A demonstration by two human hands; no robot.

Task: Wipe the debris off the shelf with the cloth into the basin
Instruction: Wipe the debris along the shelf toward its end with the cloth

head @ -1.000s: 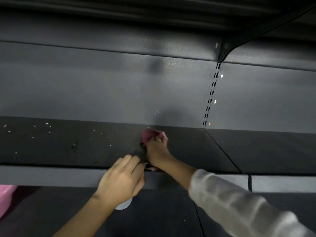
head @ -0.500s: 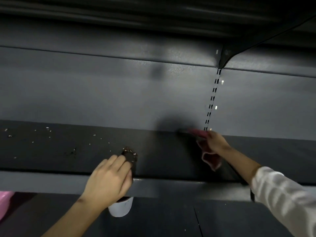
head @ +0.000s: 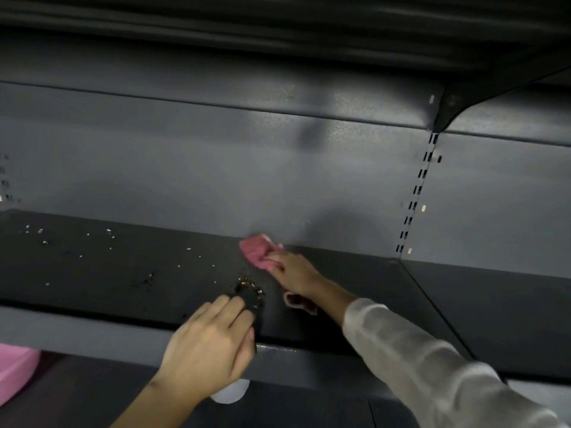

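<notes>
pressed flat under the right hand (head: 295, 274), the pink cloth (head: 258, 251) lies on the dark shelf (head: 108, 273) right at the back, where the shelf meets the grey back panel (head: 216, 168); the fingers stretch forward over the cloth, and a further bit of it shows beneath the wrist. the white sleeve (head: 432, 366) runs from that wrist down to the lower right corner.

left hand (head: 210, 347) sits at the shelf's front lip (head: 77, 335), fingers curled over a dark object (head: 251, 301) held against the edge — what exactly it is cannot be told. a small heap of debris (head: 247, 285) lies on or just beyond that object, between the two hands. below the left hand a white rounded thing (head: 230, 393) pokes out, mostly hidden by the hand and the lip.

loose crumbs (head: 77, 239) are scattered across the left half of the shelf, well apart from the cloth, with a darker smudge (head: 145, 281) nearer the middle. the pink basin (head: 15, 372) shows only as a corner at the lower left, under the shelf level. a slotted upright (head: 415, 196) divides the back panel on the right, and an upper shelf (head: 278, 32) overhangs the whole bay — its bracket (head: 451, 109) meets the upright's top.
</notes>
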